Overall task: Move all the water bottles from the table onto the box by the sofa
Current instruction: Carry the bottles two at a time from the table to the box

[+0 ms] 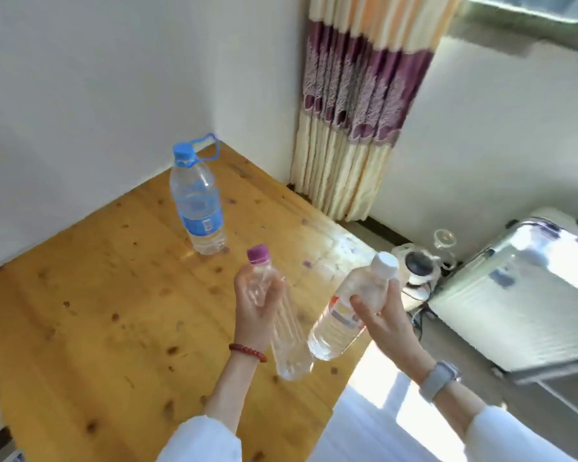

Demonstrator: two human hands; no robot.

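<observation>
A person holds two water bottles above the wooden tabletop (90,295), one in each hand.

The left hand (256,303) curls round the purple-capped bottle (279,323) near its neck; the right hand (379,316) grips the white-capped bottle (342,320), tilted, at the tabletop's right edge. The blue-capped bottle (197,203) stands upright on the far part of the tabletop, well apart from both. A striped curtain (351,105) hangs in the far corner.

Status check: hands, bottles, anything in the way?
Left hand grips clear purple-capped bottle. Right hand grips clear white-capped bottle. Large blue-capped bottle stands on wooden table. Nothing blocking.
</observation>
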